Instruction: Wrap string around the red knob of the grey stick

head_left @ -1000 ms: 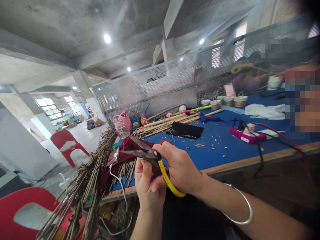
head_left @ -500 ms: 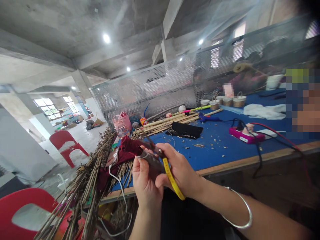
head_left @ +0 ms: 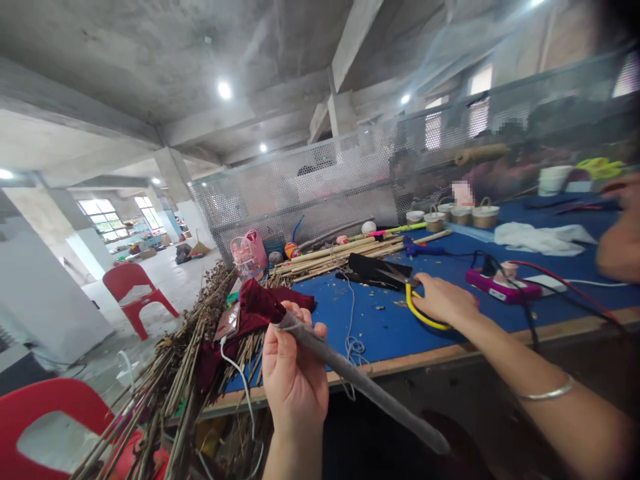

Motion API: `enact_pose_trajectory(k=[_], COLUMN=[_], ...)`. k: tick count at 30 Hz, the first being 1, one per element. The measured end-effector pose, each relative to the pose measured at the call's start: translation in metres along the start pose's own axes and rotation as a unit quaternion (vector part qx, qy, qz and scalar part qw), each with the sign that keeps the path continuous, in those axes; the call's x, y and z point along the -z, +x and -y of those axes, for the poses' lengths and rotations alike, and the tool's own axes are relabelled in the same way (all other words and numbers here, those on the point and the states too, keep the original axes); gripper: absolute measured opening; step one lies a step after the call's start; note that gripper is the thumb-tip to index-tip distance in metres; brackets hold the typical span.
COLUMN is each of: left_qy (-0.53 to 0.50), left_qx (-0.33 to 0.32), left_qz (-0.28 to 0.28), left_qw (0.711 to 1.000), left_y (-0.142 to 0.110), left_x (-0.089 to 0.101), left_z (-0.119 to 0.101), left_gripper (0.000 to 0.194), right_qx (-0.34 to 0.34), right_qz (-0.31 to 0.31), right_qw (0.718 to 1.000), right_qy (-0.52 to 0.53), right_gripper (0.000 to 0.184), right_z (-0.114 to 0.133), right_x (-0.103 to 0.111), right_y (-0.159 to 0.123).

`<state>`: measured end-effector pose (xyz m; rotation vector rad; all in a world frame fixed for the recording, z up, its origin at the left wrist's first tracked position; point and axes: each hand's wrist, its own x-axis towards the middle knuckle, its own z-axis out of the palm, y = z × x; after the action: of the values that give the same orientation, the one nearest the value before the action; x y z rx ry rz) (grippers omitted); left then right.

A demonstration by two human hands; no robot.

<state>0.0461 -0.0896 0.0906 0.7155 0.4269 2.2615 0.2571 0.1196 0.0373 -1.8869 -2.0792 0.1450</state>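
Note:
My left hand [head_left: 299, 373] is closed around a grey fabric-covered stick [head_left: 370, 383], which slants down to the right past the table's edge. A bunched dark red cloth [head_left: 257, 303] covers or adjoins the stick's upper end; how they are joined is hidden. Out over the blue table, my right hand [head_left: 445, 300] grips the scissors [head_left: 411, 293] by their yellow-wrapped handle. The blades point left across a black cloth [head_left: 375, 270]. A thin grey string [head_left: 356, 347] hangs over the table edge between my hands.
Dried stalks [head_left: 185, 367] lie along the left side, beside a phone [head_left: 229, 321] with a white cable. Bamboo sticks [head_left: 340, 257], a blue glue gun [head_left: 423, 248] and a purple power strip [head_left: 500, 285] are on the table. Another person's arm [head_left: 623, 233] rests at the right.
My right hand has carried the scissors away from the stick, right and down toward the black cloth. The grey stick, mostly hidden earlier, now shows along its length in my left hand.

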Motion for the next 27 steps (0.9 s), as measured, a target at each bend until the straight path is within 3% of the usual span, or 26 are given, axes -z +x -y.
enact_pose_trajectory(k=[4, 6, 8, 11, 14, 16, 20, 27], left_qy=[-0.005, -0.008, -0.01, -0.018, -0.019, -0.015, -0.01, -0.026], left_qx=[-0.013, -0.011, -0.003, 0.002, 0.008, 0.015, 0.019, 0.033], left_qz=[0.022, 0.035, 0.042, 0.037, 0.036, 0.039, 0.032, 0.024], left_qw=[1.0, 0.999, 0.999, 0.999, 0.999, 0.999, 0.999, 0.999], left_y=[0.0, 0.002, 0.003, 0.007, 0.013, 0.016, 0.019, 0.017], left_x=[-0.004, -0.007, -0.008, -0.01, -0.012, -0.013, -0.014, -0.014], left_z=[-0.005, -0.007, -0.008, -0.008, -0.008, -0.007, -0.007, -0.006], left_gripper=[0.022, 0.022, 0.022, 0.023, 0.025, 0.024, 0.02, 0.023], right_qx=[0.021, 0.061, 0.136, 0.291, 0.475, 0.545, 0.592, 0.599], right_qz=[-0.009, -0.069, -0.131, -0.211, -0.301, -0.338, -0.401, -0.462], right_qw=[0.999, 0.992, 0.966, 0.895, 0.786, 0.734, 0.68, 0.643], right_qy=[0.027, 0.089, 0.174, 0.264, 0.258, 0.224, 0.162, 0.119], right_gripper=[0.041, 0.04, 0.039, 0.036, 0.031, 0.034, 0.028, 0.025], right_z=[-0.02, -0.017, -0.004, 0.032, 0.076, 0.102, 0.132, 0.142], right_x=[-0.024, -0.025, -0.016, 0.012, 0.047, 0.067, 0.087, 0.095], right_y=[0.008, 0.004, -0.006, -0.032, -0.054, -0.059, -0.055, -0.044])
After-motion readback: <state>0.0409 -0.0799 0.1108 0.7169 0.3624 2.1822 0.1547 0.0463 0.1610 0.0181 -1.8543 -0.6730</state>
